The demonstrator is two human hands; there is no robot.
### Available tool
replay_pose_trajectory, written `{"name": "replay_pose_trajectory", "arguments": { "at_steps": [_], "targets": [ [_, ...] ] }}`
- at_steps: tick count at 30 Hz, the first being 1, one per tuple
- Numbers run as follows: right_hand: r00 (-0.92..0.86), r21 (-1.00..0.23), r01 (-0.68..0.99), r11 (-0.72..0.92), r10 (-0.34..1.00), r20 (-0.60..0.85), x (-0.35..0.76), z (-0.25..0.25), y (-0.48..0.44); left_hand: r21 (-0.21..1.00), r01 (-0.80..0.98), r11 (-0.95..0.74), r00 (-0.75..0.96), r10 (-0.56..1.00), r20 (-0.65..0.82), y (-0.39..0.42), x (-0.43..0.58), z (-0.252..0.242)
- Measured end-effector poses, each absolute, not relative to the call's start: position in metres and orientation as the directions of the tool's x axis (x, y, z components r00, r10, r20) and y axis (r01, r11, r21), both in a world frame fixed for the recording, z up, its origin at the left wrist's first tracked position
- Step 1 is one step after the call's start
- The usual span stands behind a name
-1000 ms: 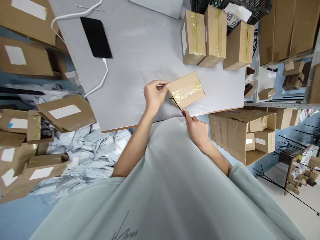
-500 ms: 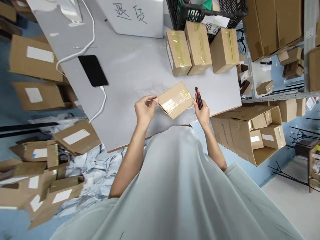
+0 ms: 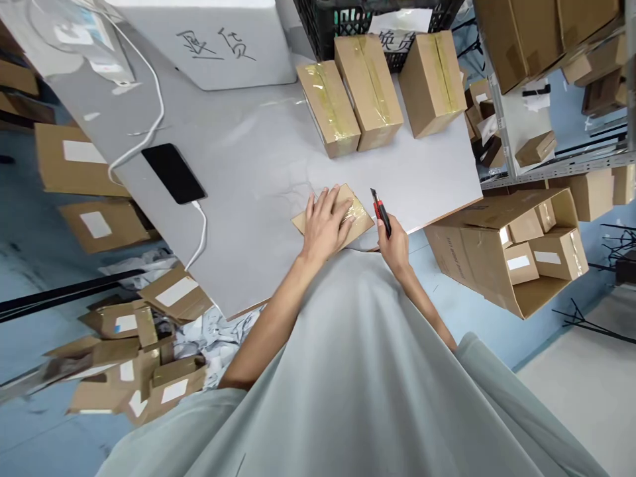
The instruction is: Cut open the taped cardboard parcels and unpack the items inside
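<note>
A small cardboard box with shiny clear tape lies on the grey table, close to its front edge. Spread over its top is my left hand, fingers apart and palm down, hiding much of the box. My right hand, just right of the box, is wrapped round a red and black box cutter. The cutter points up and away from me, clear of the box. Three taped cardboard boxes stand farther back on the table.
A black phone with a white cable lies at the left. Behind are a white container with handwriting and a black crate. An open carton holding boxes is at the right; opened boxes lie lower left.
My left hand has gone from pinching the box's left corner to lying flat on top. The box is now down at the table's front edge. The view has shifted.
</note>
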State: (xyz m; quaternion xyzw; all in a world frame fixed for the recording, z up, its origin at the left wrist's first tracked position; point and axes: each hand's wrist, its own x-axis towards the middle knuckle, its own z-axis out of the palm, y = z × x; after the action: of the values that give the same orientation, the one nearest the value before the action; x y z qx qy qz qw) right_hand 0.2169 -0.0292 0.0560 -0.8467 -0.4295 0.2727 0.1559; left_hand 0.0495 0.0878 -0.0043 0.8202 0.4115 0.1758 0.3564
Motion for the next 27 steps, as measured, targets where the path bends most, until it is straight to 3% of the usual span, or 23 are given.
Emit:
{"name": "replay_pose_trajectory", "arguments": {
  "at_steps": [3, 8, 16, 27],
  "targets": [
    [0.404, -0.435, 0.732, -0.524, 0.848, -0.343, 0.213, 0.067, -0.024, 0.726, 0.56, -0.399, 0.59, 0.807, -0.011, 0.085, 0.047, -0.007],
    [0.362, -0.193, 0.834, -0.517, 0.776, -0.517, 0.208, 0.079, -0.007, 0.746, 0.555, -0.369, 0.57, 0.821, -0.018, 0.088, 0.047, -0.008],
    [0.396, -0.022, 0.862, -0.507, 0.701, -0.593, 0.197, 0.1, 0.009, 0.791, 0.52, -0.323, 0.555, 0.832, -0.025, 0.086, 0.048, -0.009],
    [0.46, 0.051, 0.83, -0.556, 0.628, -0.628, 0.179, 0.129, 0.026, 0.815, 0.493, -0.306, 0.556, 0.831, -0.025, 0.083, 0.048, -0.01]
  ]
}}
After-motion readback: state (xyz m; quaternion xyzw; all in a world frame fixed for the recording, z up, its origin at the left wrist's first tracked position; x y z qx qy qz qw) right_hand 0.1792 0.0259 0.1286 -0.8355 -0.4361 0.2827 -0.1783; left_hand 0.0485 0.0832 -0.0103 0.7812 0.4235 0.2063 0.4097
